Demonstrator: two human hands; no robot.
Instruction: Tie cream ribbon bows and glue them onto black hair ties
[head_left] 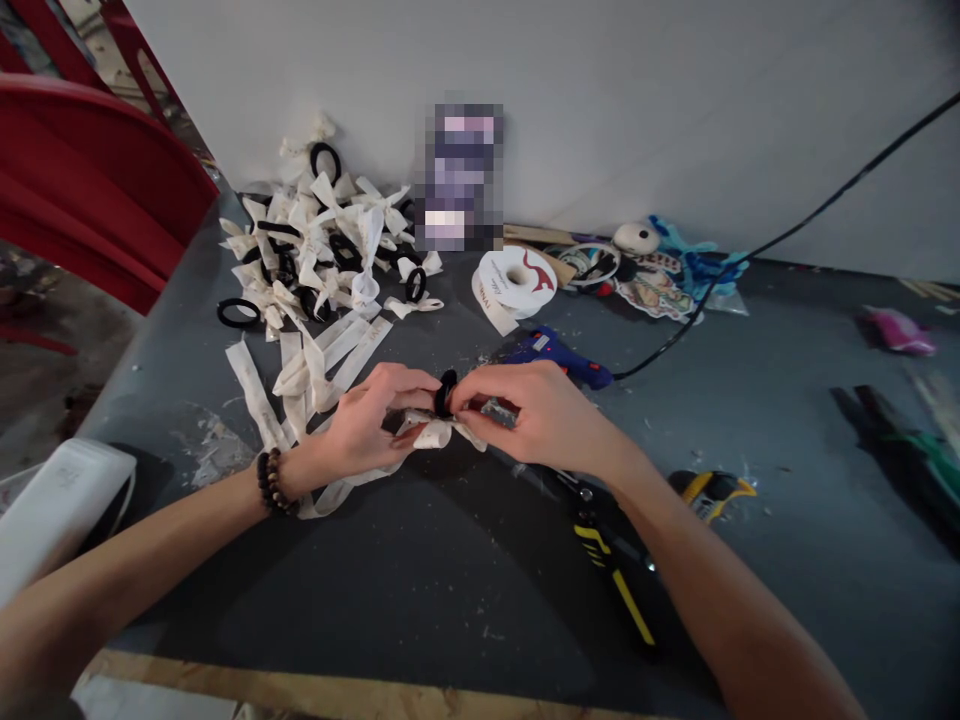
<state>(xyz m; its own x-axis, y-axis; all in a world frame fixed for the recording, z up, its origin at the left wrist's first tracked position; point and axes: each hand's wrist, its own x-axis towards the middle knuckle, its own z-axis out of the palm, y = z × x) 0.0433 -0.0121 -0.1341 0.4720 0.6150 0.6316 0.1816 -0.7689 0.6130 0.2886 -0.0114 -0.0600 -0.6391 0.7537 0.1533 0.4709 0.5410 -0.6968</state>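
My left hand (375, 425) and my right hand (536, 415) meet over the dark table (420, 590), both pinched on one cream ribbon bow (439, 433) with a black hair tie (446, 392) standing up between the fingertips. A beaded bracelet (270, 482) is on my left wrist. Loose cream ribbon strips (315, 365) lie just left of my hands. Behind them is a pile of finished ribbon bows on black hair ties (322, 250).
A ribbon spool (517, 280) and a blue glue gun (555, 352) with a black cord (787, 235) lie behind my hands. Black and yellow scissors (615, 560) rest under my right forearm. A white device (56, 505) sits at left, red chairs (97, 190) beyond, stickers and toys (660, 265) by the wall.
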